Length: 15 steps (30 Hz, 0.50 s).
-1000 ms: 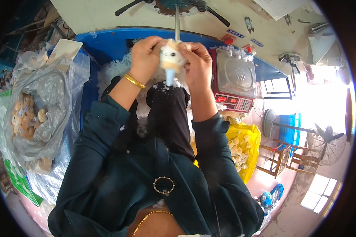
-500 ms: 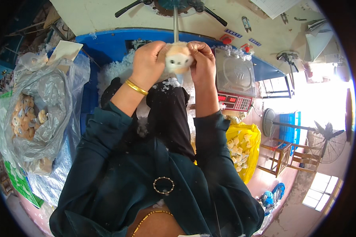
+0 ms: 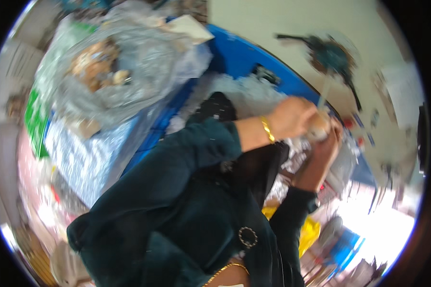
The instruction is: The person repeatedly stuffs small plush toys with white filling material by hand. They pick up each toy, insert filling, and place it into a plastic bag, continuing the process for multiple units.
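My left hand [image 3: 292,116], with a gold bangle on its wrist, is closed on one side of a small tan plush toy [image 3: 319,129]. On the toy's other side, my right hand [image 3: 326,148] grips it too. A thin metal tube [image 3: 324,93] comes down from the machine to the toy's top; blur and my fingers hide whether it enters the toy. The toy's face, visible earlier, cannot be made out now. White fluffy stuffing [image 3: 244,93] lies in the blue bin [image 3: 292,71] around my hands.
At the left, a grey plastic bag [image 3: 146,95] holds several tan plush toys [image 3: 93,64]. The machine's dark hub [image 3: 330,57] with black handles sits on the pale panel ahead. A yellow bag [image 3: 310,234] and a blue crate [image 3: 347,248] are at lower right.
The view has swung left, so the grey bag sits nearer the middle and my hands appear farther right. Both hands still hold the plush toy at the tube.
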{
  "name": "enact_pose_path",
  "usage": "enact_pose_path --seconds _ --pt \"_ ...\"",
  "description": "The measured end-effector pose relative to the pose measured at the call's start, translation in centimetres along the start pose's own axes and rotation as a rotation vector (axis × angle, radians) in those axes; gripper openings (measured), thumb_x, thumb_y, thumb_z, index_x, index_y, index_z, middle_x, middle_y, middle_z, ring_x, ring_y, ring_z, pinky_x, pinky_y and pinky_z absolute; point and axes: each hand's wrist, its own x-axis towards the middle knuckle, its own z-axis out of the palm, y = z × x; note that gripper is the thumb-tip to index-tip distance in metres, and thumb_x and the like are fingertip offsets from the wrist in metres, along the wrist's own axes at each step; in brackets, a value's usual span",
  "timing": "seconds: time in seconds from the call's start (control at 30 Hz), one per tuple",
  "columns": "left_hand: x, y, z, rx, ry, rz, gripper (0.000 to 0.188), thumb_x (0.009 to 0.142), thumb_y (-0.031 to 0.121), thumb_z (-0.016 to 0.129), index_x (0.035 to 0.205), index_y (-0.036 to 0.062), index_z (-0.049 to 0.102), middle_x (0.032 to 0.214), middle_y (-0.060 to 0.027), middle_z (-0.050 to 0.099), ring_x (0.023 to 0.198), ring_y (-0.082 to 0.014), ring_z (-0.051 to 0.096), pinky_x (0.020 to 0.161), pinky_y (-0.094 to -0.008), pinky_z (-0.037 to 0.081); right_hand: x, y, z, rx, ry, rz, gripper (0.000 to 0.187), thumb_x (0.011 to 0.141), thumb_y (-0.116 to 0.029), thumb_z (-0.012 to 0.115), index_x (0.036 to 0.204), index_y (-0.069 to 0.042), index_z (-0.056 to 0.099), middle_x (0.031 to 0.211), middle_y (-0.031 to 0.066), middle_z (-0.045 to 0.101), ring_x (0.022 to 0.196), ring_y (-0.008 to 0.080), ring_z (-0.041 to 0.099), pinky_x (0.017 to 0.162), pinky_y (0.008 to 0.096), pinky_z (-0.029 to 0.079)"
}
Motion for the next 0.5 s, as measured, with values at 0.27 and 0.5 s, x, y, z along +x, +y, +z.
enact_pose_path --seconds 0.27,0.5 --pt "-3.3 -1.4 -4.8 -0.013 -0.012 -0.126 0.013 0.084 0.019 0.059 0.078 0.0075 0.059 0.075 -0.014 0.061 0.069 -0.0324 0.061 0.06 -0.043 0.05 -4.4 -2.9 -0.2 -0.27 -0.074 0.132 0.011 0.083 0.001 0.06 0.092 -0.005 0.06 0.091 0.0019 0.057 0.074 0.0085 0.05 0.063 0.0213 0.039" --pt "-13.8 -14.0 -35.0 1.081 0.024 -1.126 0.069 0.072 0.055 0.069 0.109 -0.0019 0.058 0.107 -0.0229 0.062 0.097 -0.0345 0.061 0.082 -0.0451 0.05 -12.9 -12.4 -19.6 -1.678 -0.381 0.215 0.027 0.07 -0.019 0.073 0.064 0.003 0.059 0.06 0.0169 0.057 0.057 0.0306 0.055 0.058 0.0388 0.045"
